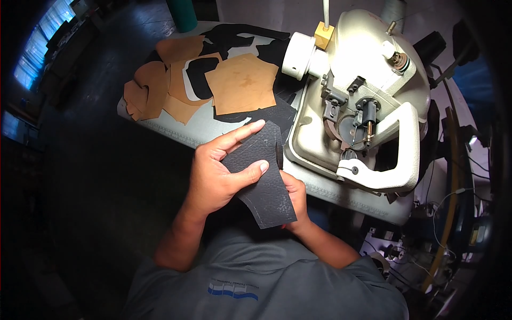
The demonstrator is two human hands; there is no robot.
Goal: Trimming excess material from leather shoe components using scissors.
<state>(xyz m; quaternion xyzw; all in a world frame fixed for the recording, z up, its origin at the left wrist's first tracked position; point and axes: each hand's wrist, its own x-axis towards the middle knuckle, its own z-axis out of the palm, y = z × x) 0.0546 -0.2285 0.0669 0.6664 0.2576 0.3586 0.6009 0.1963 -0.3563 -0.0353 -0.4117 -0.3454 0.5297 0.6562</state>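
Observation:
A black grained leather piece (262, 186) with pale marked lines along its edges is held up in front of my body, near the table's front edge. My left hand (213, 166) grips it from the left, thumb pressed on the top face and index finger stretched along the upper edge. On the other side my right hand (295, 197) holds its right edge from beneath; most of those fingers are hidden behind the leather. Just right of the piece stands a cream-coloured leather skiving machine (312, 130), and neither hand touches it.
Tan leather pieces (242, 85) and black leather pieces (234, 34) lie overlapping on the white table (346, 198), left of the machine. A ruler strip (168, 132) runs along the table's front edge. A green cylinder (182, 15) stands behind. The machine's curved arm (408, 146) juts toward me.

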